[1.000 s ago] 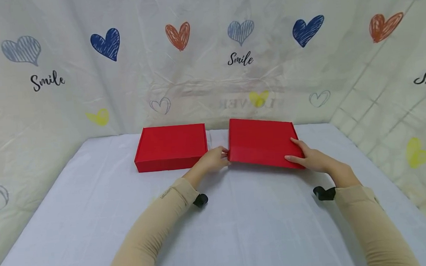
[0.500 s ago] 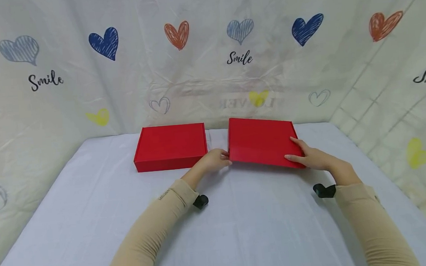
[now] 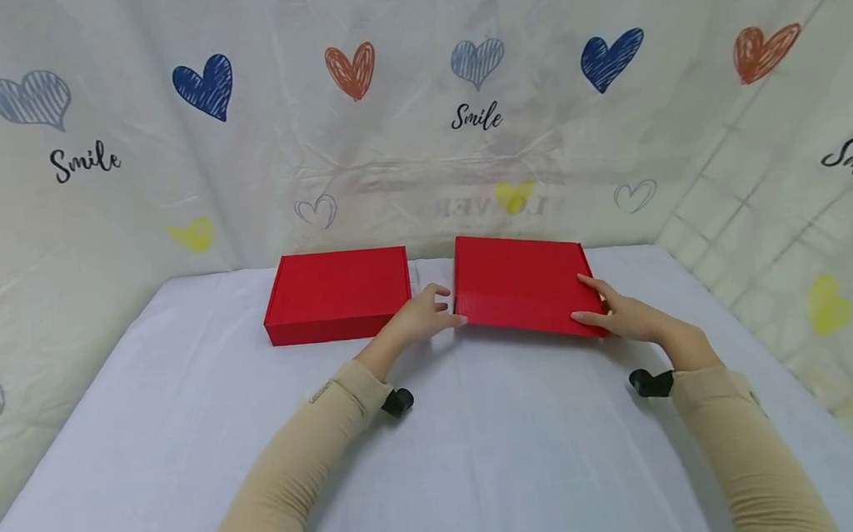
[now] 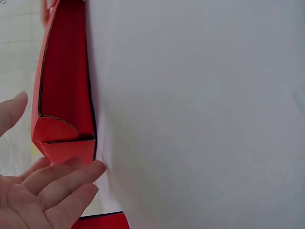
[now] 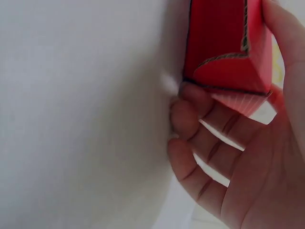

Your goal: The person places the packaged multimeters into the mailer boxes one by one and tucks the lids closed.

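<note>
A red cardboard box (image 3: 521, 282) sits at the back right, turned slightly, its lid tilted. Both wrist views show the front of this box (image 4: 66, 71) standing open beneath the lid, with a curved side flap inside. At its left front corner my left hand (image 3: 421, 315) has its fingers spread and fairly straight, the thumb tip near the lid's corner. My right hand (image 3: 629, 318) holds the right front corner; the thumb lies on the lid and the other fingers (image 5: 183, 117) curl by the side and lower edge. Inside, the box's depth is partly hidden.
A second red box (image 3: 338, 285), closed, lies flat to the left of the first, with a narrow gap between them. White cloth (image 3: 487, 462) covers the table. Behind stands a pale curtain (image 3: 417, 141) printed with hearts and "Smile".
My left hand has loosened from the box's left front corner; its fingers have lifted and spread. The right hand and both boxes stay about where they were.
</note>
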Available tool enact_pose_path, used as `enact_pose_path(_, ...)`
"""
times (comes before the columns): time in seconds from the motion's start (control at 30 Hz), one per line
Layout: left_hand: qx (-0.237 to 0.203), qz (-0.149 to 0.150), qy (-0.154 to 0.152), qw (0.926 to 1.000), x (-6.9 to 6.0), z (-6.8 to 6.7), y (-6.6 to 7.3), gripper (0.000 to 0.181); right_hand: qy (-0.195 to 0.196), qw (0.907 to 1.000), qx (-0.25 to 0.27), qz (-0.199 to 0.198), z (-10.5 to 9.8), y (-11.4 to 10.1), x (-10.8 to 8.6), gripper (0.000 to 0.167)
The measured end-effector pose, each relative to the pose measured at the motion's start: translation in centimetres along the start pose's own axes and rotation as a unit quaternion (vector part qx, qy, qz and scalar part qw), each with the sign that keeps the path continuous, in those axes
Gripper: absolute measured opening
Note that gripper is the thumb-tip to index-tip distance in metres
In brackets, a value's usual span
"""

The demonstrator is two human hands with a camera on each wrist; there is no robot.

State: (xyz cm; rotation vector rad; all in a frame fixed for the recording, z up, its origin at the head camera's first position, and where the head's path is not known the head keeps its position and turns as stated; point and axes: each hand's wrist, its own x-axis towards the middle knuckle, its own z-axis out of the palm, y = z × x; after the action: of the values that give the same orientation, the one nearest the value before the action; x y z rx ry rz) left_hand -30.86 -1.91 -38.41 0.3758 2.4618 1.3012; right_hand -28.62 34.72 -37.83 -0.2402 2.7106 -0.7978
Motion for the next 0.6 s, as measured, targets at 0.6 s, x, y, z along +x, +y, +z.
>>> enact_pose_path(0.6, 0.006, 0.072, -0.047, 0.9963, 3.6, 0.9, 0.0, 0.083, -0.002, 0.9997, 0.001, -0.026, -0.4, 1.3, 1.0, 0.097)
